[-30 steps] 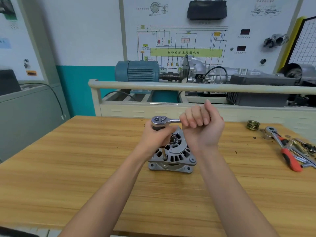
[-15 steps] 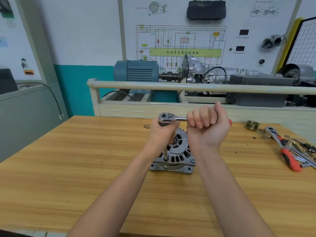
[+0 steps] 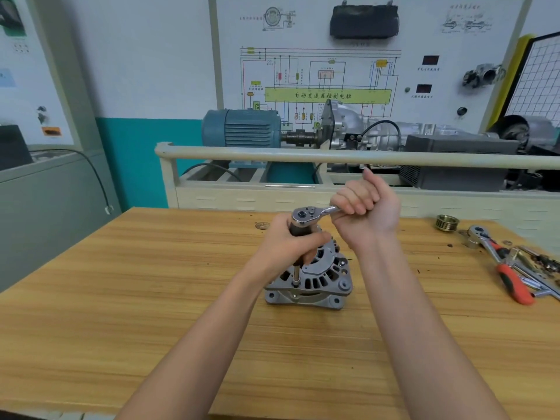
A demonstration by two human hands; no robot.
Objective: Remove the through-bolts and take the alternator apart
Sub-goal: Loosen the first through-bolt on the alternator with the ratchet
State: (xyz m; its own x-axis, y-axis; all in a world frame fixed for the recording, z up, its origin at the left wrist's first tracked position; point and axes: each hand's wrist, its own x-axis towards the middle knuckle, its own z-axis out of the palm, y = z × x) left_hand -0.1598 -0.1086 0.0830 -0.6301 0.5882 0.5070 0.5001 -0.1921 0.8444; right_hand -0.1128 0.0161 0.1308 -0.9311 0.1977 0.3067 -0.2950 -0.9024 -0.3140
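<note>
A grey alternator (image 3: pixel 321 283) stands on the wooden table (image 3: pixel 151 298), its vented face up. A chrome ratchet wrench (image 3: pixel 306 215) sits above it on a long extension bar (image 3: pixel 296 275) that reaches down to a through-bolt at the housing's front left edge. My left hand (image 3: pixel 288 242) grips the extension just under the ratchet head. My right hand (image 3: pixel 368 212) is curled round the ratchet's handle, which it hides, to the right of the head.
At the table's right edge lie a second ratchet with a red handle (image 3: pixel 503 268), loose sockets and small parts (image 3: pixel 542 265), and a brass pulley (image 3: pixel 447 222). A cream rail (image 3: pixel 333 157) and a motor rig (image 3: pixel 242 128) stand behind the table.
My right hand has swung the ratchet handle away from me and to the right. My left hand stays on the extension. The camera has shifted slightly.
</note>
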